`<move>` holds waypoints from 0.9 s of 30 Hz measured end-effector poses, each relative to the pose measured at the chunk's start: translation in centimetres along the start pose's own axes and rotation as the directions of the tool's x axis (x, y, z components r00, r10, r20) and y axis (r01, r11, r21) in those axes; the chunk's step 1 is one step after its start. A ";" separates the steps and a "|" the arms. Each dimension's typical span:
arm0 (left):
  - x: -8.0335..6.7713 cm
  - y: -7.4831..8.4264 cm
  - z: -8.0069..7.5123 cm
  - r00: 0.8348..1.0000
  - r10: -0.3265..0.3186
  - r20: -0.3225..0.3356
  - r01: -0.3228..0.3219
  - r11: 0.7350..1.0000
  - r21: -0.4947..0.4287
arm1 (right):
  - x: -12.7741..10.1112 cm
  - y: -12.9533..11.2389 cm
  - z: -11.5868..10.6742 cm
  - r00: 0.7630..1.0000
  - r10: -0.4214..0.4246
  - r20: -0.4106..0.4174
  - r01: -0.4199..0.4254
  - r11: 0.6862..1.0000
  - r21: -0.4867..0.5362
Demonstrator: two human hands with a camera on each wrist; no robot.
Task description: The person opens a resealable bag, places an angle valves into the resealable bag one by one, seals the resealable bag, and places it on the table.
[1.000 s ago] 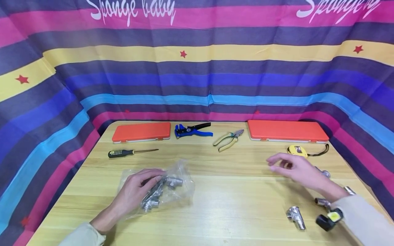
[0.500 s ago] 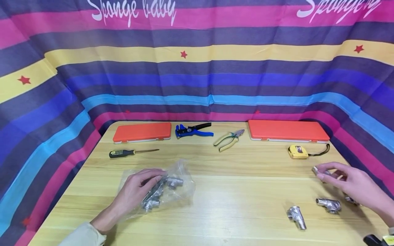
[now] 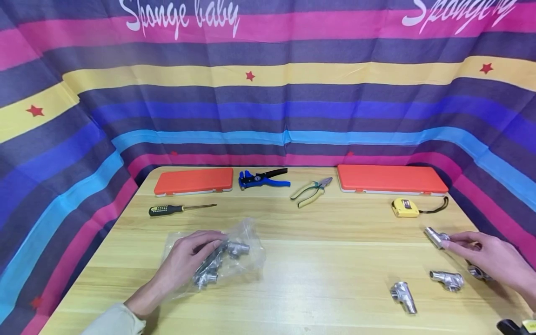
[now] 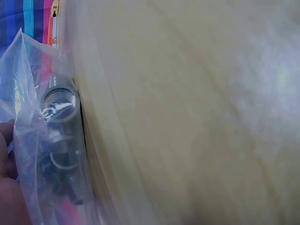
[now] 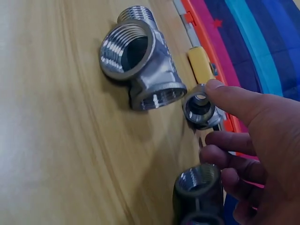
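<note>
My left hand (image 3: 190, 256) grips a clear plastic bag (image 3: 251, 260) on the left of the table, with several metal pipe tees (image 3: 237, 250) inside. In the left wrist view, the bag (image 4: 28, 93) stands beside my fingers (image 4: 9, 159), and threaded openings show through it. At the right, my right hand (image 3: 487, 251) pinches the end of a metal pipe tee (image 3: 434, 236) lying on the table. The right wrist view shows the thumb (image 5: 225, 91) against this tee (image 5: 199, 110); the fingers are curled, and their contact with it is partly hidden.
Other pipe tees lie nearby: one (image 3: 448, 280), one closer to me (image 3: 403, 297), and one partly under my right hand (image 3: 479, 272). Along the back are orange cases (image 3: 391, 178), blue wire strippers (image 3: 264, 178), pliers (image 3: 311, 191), a screwdriver (image 3: 167, 210) and a tape measure (image 3: 405, 207).
My right hand has moved right and toward me, coming onto the far pipe tee, which has turned slightly. The left hand and bag stay in place.
</note>
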State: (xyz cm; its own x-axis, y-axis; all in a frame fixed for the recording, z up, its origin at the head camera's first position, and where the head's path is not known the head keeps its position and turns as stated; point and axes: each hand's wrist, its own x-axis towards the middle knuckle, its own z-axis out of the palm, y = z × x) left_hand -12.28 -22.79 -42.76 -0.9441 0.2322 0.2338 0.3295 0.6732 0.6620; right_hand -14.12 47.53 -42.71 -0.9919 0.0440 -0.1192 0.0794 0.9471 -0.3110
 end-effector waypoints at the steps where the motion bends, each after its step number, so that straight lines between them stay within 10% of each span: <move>1: 0.0 0.0 0.0 1.000 -0.001 -0.001 0.001 1.000 0.000 | 0.1 -0.1 0.0 1.000 -0.002 0.000 0.002 1.000 -0.001; 16: 0.1 0.2 0.0 1.000 0.008 -0.001 -0.008 1.000 -0.006 | -0.4 -4.4 1.2 0.971 -0.153 -0.186 0.166 0.985 0.056; 21: 0.1 0.1 0.0 1.000 0.009 0.001 -0.009 1.000 -0.004 | 0.0 -9.7 1.5 0.924 -0.288 -0.251 0.329 0.934 0.140; 27: -0.1 0.2 0.0 1.000 -0.005 0.003 0.005 1.000 -0.010 | 1.9 -18.9 2.2 0.909 -0.409 -0.086 0.414 0.857 0.308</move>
State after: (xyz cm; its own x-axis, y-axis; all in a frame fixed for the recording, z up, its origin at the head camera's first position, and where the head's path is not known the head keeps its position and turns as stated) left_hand -12.08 -22.66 -42.64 -0.9457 0.2315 0.2282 0.3251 0.6675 0.6699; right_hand -17.32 28.98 -39.17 -0.9423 -0.3195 0.1003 -0.3126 0.7316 -0.6059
